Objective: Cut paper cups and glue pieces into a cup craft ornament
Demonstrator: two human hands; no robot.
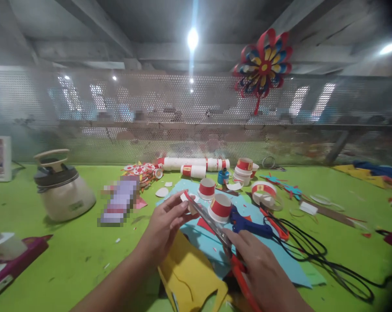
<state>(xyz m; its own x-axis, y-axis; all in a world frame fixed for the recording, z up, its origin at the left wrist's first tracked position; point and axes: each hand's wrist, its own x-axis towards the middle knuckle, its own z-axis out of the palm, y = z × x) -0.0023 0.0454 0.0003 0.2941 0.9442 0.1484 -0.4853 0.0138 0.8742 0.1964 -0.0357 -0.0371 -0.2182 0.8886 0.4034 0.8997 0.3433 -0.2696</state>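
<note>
My left hand (166, 221) pinches a small red and white paper piece (185, 197) between thumb and fingers. My right hand (252, 255) is closed round the red-handled scissors (226, 242), whose blades reach up and left to the paper piece. Just beyond the hands, two red and white paper cups (220, 209) stand on light blue paper (280, 258). A blue glue gun (249, 224) lies right of the cups. Below the hands is a cut yellow sheet (191, 273).
A stack of cups (243, 171) and long cup rolls (189, 164) are at the back. Black cable (315, 251) coils at the right. A kettle-like pot (64, 190) stands left, near a purple-screened phone (121, 201). A paper flower (264, 67) hangs above.
</note>
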